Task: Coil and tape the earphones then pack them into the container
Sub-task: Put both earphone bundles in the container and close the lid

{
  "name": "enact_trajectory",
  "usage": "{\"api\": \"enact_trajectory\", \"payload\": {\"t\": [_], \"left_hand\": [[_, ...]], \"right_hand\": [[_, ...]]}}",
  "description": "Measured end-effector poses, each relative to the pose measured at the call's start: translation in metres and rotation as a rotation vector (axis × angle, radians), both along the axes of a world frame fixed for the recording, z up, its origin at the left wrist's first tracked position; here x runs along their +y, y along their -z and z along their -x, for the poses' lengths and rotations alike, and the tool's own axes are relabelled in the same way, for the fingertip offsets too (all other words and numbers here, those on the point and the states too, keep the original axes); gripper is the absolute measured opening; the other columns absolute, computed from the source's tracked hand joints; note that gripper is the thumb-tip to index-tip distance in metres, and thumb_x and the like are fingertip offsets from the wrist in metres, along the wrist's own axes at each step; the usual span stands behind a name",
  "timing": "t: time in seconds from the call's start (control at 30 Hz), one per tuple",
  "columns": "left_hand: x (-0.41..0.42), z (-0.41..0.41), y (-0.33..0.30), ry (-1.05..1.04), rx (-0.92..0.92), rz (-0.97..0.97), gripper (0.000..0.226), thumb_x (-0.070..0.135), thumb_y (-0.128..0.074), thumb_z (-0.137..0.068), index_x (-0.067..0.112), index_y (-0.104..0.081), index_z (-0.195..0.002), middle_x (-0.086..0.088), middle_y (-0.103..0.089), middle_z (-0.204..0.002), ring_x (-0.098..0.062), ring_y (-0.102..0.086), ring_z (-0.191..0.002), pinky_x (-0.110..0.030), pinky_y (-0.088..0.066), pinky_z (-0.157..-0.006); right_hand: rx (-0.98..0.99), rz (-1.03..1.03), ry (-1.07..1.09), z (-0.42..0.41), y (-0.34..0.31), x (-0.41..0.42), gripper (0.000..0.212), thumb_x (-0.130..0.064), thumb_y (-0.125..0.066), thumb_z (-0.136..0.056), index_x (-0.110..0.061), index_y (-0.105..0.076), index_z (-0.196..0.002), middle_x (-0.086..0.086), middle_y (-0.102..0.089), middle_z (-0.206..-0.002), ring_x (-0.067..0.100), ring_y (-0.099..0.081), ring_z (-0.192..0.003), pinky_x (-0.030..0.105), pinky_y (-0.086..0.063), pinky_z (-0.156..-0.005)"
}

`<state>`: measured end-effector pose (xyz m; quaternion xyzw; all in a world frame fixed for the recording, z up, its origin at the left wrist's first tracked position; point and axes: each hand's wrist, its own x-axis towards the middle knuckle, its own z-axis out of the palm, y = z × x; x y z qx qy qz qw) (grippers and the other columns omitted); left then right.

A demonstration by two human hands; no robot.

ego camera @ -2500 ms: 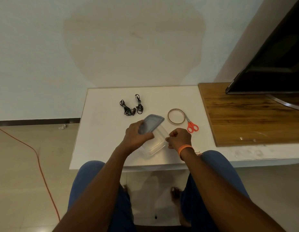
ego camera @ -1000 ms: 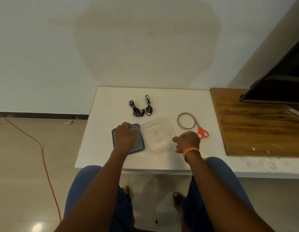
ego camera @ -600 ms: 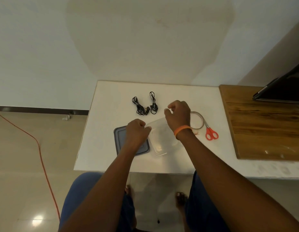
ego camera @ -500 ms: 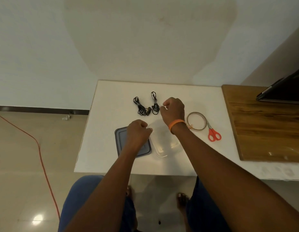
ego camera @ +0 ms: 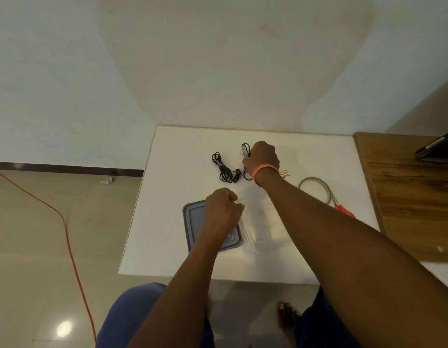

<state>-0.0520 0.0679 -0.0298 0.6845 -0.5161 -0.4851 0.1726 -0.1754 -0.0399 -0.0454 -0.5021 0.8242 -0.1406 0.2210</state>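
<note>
Head view, read from left to right: the grey lid (ego camera: 192,223) lies flat on the white tabletop (ego camera: 167,197), and the left hand (ego camera: 221,209) rests over it with its fingers curled into a loose fist, nothing being seen in them. Just beside the lid stands the clear container (ego camera: 250,241), open; most of it is hidden under the right forearm and its pale walls are hard to pick out against the tabletop.

Beyond these, 2 bundles of earphones are laid near each other. The left bundle (ego camera: 224,169) lies untouched. The right bundle (ego camera: 246,150) is met by the right hand (ego camera: 263,156), whose fingers seem to be closed on its middle, though the grip itself is covered by the knuckles. Such cord is judged light, limp and springy, so it is best taken at the bound waist, not by a loose loop. Further right, the tape ring (ego camera: 314,189) and red scissors (ego camera: 343,209) are partly cut off by the arm.
</note>
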Motion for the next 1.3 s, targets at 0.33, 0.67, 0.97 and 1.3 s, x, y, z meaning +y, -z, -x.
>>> {"api": "enact_trajectory", "payload": {"t": [0.33,0.67,0.97,1.3], "left_hand": [[-0.003,-0.002,-0.009,-0.035,0.091,-0.129,0.011,0.015,-0.067,-0.091,0.006,-0.061,-0.086,-0.015,-0.069,-0.08,-0.029,-0.071,-0.062,-0.043,-0.062,-0.066],[0.005,-0.009,-0.009,-0.068,0.168,-0.146,0.016,0.013,-0.063,-0.093,-0.002,-0.064,-0.098,-0.021,-0.07,-0.084,-0.023,-0.069,-0.064,-0.04,-0.062,-0.066],[0.0,-0.008,-0.009,-0.072,0.187,-0.154,0.013,0.011,-0.063,-0.093,0.0,-0.063,-0.1,-0.02,-0.069,-0.086,-0.025,-0.068,-0.065,-0.037,-0.062,-0.064],[-0.001,-0.006,-0.012,-0.092,0.176,-0.158,0.013,0.01,-0.064,-0.092,0.0,-0.063,-0.099,-0.021,-0.07,-0.087,-0.026,-0.068,-0.066,-0.038,-0.062,-0.065]], "right_hand": [[-0.498,0.192,0.082,0.044,-0.071,0.074,0.023,-0.022,-0.088,-0.065,-0.017,-0.065,-0.066,0.004,-0.071,-0.071,0.021,-0.069,-0.068,0.029,-0.056,-0.063],[-0.237,-0.101,-0.091,0.02,-0.021,0.154,0.021,-0.025,-0.083,-0.072,-0.015,-0.066,-0.078,0.003,-0.068,-0.076,0.019,-0.065,-0.072,0.032,-0.056,-0.071],[-0.212,-0.148,-0.168,0.012,-0.004,0.147,0.029,-0.035,-0.081,-0.076,-0.009,-0.069,-0.082,0.007,-0.068,-0.08,0.023,-0.065,-0.076,0.032,-0.055,-0.072],[-0.342,0.182,0.038,0.031,-0.026,0.124,0.032,-0.042,-0.068,-0.082,-0.016,-0.065,-0.065,0.0,-0.068,-0.062,0.02,-0.068,-0.063,0.043,-0.058,-0.068]]}}
